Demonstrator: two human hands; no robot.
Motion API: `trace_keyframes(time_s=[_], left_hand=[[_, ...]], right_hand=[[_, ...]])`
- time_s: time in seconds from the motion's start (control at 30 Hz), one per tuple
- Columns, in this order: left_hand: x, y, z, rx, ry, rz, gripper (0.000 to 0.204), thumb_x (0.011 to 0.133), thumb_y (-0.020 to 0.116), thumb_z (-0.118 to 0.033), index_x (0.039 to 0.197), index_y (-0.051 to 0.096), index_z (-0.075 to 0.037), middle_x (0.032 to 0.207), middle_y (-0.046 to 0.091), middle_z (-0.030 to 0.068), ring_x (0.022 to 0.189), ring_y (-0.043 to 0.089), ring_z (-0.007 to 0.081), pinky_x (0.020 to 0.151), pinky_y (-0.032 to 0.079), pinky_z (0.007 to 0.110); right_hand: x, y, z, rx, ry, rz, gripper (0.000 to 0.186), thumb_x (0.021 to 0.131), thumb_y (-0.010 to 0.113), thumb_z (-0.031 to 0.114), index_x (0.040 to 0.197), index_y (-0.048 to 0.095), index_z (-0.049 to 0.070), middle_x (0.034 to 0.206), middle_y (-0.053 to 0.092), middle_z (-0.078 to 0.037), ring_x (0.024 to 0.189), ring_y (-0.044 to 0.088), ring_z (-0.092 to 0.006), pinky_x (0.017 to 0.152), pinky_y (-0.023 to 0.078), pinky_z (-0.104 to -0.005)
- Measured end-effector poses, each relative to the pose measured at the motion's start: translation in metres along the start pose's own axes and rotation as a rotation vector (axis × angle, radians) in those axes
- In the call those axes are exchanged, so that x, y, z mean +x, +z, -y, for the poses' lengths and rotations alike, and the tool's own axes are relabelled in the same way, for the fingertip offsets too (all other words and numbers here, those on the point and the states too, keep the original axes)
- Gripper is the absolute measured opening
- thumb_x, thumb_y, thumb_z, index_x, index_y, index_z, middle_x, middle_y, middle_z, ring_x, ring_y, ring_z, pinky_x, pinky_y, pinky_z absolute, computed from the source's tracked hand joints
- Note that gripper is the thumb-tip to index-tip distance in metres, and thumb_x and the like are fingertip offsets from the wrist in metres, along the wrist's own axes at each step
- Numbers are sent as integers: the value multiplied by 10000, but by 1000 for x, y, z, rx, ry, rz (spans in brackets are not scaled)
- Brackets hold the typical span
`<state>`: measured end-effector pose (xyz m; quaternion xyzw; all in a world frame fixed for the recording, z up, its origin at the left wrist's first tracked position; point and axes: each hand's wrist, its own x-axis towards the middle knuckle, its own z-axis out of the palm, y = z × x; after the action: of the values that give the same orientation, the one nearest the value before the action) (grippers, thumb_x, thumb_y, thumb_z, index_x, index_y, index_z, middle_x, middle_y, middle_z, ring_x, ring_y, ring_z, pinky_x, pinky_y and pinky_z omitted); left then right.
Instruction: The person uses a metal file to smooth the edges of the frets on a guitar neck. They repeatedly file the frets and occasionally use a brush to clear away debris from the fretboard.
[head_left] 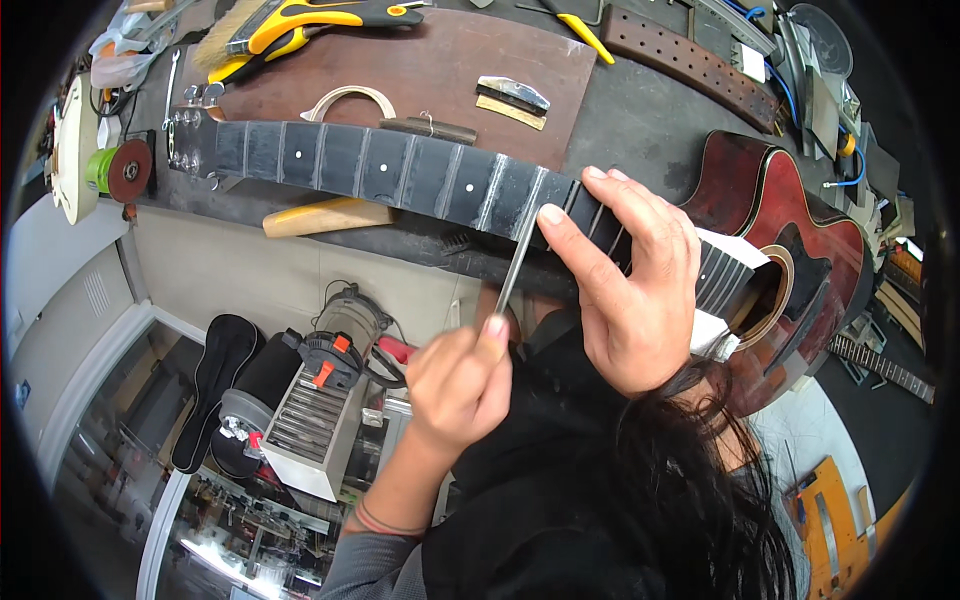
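Observation:
An acoustic guitar with a dark red body [730, 180] lies across the bench, its neck reaching to the left. Dark pieces cover the fretboard [430, 180] between its bright metal frets. In a closed grip my left hand [460, 380] holds a slim metal file [515, 268], whose far end meets the near edge of the fretboard at one fret. My right hand [640, 270] rests on the fretboard just right of there, thumb and fingers spread. Its thumb tip lies beside the file's end. White material [735, 245] sits on the body beside the fretboard's end.
A brush [235, 35] and yellow-and-black clamp [330, 15] lie at the back left. Behind the neck are a round wooden ring [352, 98] and a metal-topped block [512, 95]. A wooden handle [328, 217] pokes out under the neck. A vacuum [340, 350] stands below the bench.

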<state>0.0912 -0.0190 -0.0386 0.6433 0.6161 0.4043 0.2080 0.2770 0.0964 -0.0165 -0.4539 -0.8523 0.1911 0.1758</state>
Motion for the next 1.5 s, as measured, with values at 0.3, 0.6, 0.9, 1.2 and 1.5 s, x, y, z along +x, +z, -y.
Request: trace_keyframes(time_s=[0.3, 0.6, 0.9, 1.2, 1.5], left_hand=[[31, 17, 11, -47, 19, -27, 437, 851, 767, 157, 1276, 757, 58, 749, 600, 115, 579, 598, 287, 543, 489, 403], [53, 22, 11, -95, -12, 4, 423, 861, 779, 137, 1275, 747, 59, 746, 575, 95, 602, 600, 283, 548, 485, 422], [36, 13, 14, -42, 50, -3, 485, 830, 786, 138, 1308, 755, 60, 793, 650, 140, 574, 608, 299, 539, 506, 396], [-3, 1, 5, -35, -26, 13, 289, 849, 800, 118, 1124, 743, 52, 785, 637, 137, 586, 610, 276, 540, 495, 398], [-7, 2, 8, -31, 12, 3, 397, 861, 776, 162, 1243, 748, 60, 785, 656, 149, 583, 617, 287, 544, 502, 379]], right_hand=[[-5, 6, -3, -37, 20, -9, 514, 903, 770, 155, 1407, 783, 253, 1551, 631, -93, 1407, 640, -342, 1173, 453, -558], [-3, 8, -3, -33, 11, -33, 519, 877, 781, 152, 1387, 796, 247, 1531, 641, -95, 1401, 644, -343, 1163, 458, -542], [-3, 9, -2, -48, -15, -46, 512, 869, 790, 150, 1372, 804, 240, 1521, 652, -111, 1368, 663, -349, 1146, 465, -541], [-6, 10, -4, -48, -28, -55, 510, 876, 784, 144, 1377, 802, 236, 1519, 654, -115, 1372, 657, -357, 1150, 464, -542], [-5, 8, -4, -70, -30, -51, 528, 862, 788, 141, 1383, 796, 229, 1519, 648, -120, 1362, 662, -365, 1136, 473, -538]])
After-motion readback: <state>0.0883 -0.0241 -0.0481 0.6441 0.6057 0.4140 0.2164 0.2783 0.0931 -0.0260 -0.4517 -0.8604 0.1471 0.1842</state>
